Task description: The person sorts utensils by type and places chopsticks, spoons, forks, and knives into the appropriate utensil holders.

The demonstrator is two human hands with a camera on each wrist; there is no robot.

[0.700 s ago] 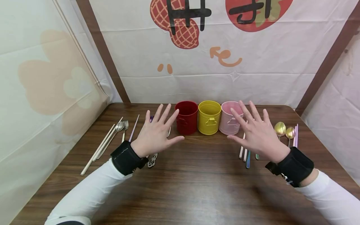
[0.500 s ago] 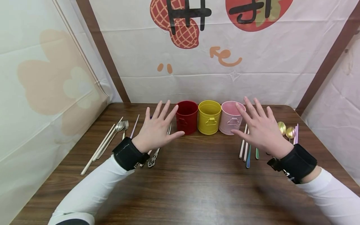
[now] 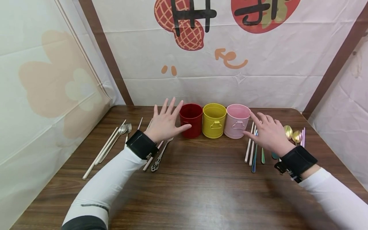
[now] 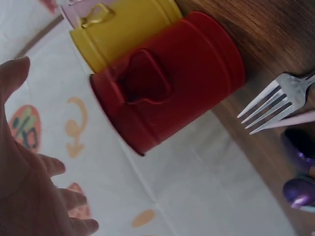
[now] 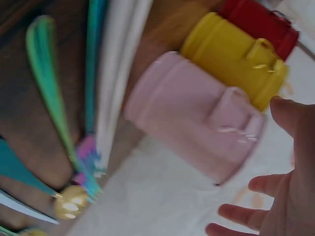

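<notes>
My left hand [image 3: 164, 125] hovers with spread fingers just left of the red bucket [image 3: 191, 127], over several pieces of cutlery. Below its wrist a silver fork [image 3: 161, 156] with an ornate handle shows; in the left wrist view the fork's tines [image 4: 275, 104] lie near purple spoon heads [image 4: 300, 191]. To the right, my right hand [image 3: 268, 134] is above the cutlery beside the pink bucket [image 3: 236, 123], fingers loosely bent and holding nothing. Under it lie white chopsticks [image 3: 249, 147], a blue-green handle [image 3: 254, 159] and a green handle [image 3: 263, 156]. A yellow bucket [image 3: 213, 123] stands between the other two.
At the far left lie pale chopsticks [image 3: 99, 156], a silver spoon [image 3: 122, 129] and a fork [image 3: 128, 128]. Gold spoons [image 3: 288, 131] and purple chopsticks [image 3: 303, 137] lie at the right. A printed white cloth [image 3: 201, 86] hangs behind the brown table [image 3: 201, 191].
My left hand has moved slightly forward and right, uncovering more of the fork. My right hand has dropped toward the right-hand cutlery, its fingers going from spread to loosely bent.
</notes>
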